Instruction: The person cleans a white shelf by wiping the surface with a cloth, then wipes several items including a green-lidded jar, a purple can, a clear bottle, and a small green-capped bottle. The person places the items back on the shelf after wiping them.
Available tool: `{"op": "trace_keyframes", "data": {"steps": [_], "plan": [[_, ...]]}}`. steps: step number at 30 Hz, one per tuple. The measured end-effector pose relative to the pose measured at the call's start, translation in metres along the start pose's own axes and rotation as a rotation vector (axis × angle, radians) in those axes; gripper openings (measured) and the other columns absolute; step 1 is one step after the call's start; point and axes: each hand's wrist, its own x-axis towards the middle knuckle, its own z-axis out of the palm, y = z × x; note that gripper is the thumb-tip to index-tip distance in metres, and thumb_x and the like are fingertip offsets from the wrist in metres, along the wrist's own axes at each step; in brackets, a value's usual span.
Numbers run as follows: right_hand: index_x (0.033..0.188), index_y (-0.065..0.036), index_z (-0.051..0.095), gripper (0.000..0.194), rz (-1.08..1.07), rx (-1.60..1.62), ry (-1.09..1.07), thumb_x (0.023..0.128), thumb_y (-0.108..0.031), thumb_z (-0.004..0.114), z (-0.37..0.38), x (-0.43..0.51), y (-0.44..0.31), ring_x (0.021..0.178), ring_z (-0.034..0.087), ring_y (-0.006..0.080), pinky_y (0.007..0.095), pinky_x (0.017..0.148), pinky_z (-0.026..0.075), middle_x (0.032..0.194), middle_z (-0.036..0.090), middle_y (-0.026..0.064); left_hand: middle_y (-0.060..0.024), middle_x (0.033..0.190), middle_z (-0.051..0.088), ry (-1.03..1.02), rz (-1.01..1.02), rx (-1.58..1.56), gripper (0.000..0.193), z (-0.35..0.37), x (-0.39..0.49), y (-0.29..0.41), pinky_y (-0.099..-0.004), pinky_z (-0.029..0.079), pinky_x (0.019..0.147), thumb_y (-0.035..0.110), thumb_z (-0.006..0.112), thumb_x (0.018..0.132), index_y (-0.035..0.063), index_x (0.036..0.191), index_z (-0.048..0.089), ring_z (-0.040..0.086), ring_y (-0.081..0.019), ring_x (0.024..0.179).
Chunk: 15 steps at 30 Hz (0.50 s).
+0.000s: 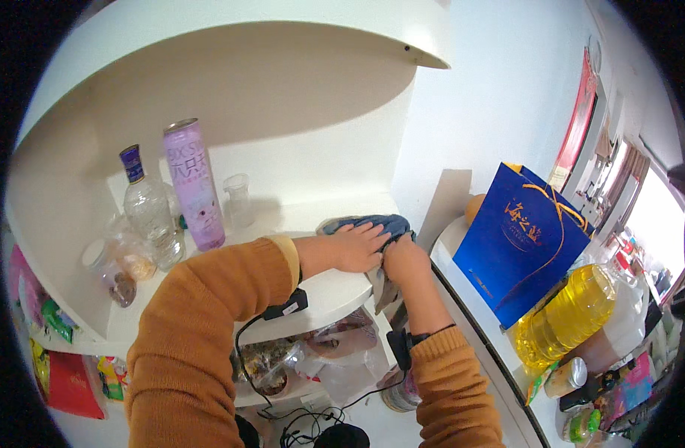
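Observation:
A blue-grey cloth [395, 224] lies bunched on the right end of a white curved shelf [320, 305]. My left hand [358, 246] rests on it, palm down with fingers spread. Beside it, my right hand [404, 260] is closed on the cloth's right side, and part of the cloth hangs below over the shelf edge. Left of my hands on the shelf stand a small clear glass vessel [239, 199], a tall purple can [194, 185] and a clear glass bottle with a blue cap [152, 213].
Jars and a plastic bag [138, 263] sit at the shelf's left. Plastic bags of goods [342, 358] fill the shelf below. On the right counter are a blue paper bag [521, 241], a bottle of yellow oil [566, 316] and a jar [566, 378]. Black cables [314, 420] hang between my arms.

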Motion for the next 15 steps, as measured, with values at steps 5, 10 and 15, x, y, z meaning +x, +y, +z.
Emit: {"op": "trace_keyframes", "data": {"steps": [5,10,15], "plan": [[0.104,0.002,0.068,0.028,-0.02,0.017,0.001,0.095,-0.02,0.054,-0.017,-0.058,-0.026,0.093,0.07,0.0349,0.0431,0.076,0.059,0.105,0.065,0.0226,-0.0209,0.165,0.012,0.038,0.048,-0.022,0.066,0.014,-0.054,0.023,-0.0551,0.014,0.121,0.039,0.031,0.104,0.006,0.159,0.014,0.012,-0.0381,0.153],[0.107,0.002,0.07,0.027,-0.063,-0.075,-0.075,0.092,-0.017,0.058,-0.022,-0.103,-0.068,0.099,0.07,0.0297,0.0359,0.08,0.058,0.108,0.067,0.0213,-0.0214,0.164,0.018,0.142,0.083,-0.028,0.072,0.033,-0.12,0.036,-0.0542,0.015,0.121,0.032,0.045,0.098,0.0045,0.158,0.017,0.016,-0.0371,0.152],[0.095,0.003,0.069,0.024,-0.025,0.112,0.058,0.091,-0.016,0.055,-0.014,-0.144,-0.101,0.088,0.072,0.0334,0.0407,0.074,0.059,0.099,0.069,0.0207,-0.0219,0.163,0.022,0.266,0.121,0.002,0.08,0.05,-0.175,0.044,-0.054,0.02,0.12,0.012,0.06,0.087,0.0051,0.157,0.022,0.022,-0.0367,0.151]]}}
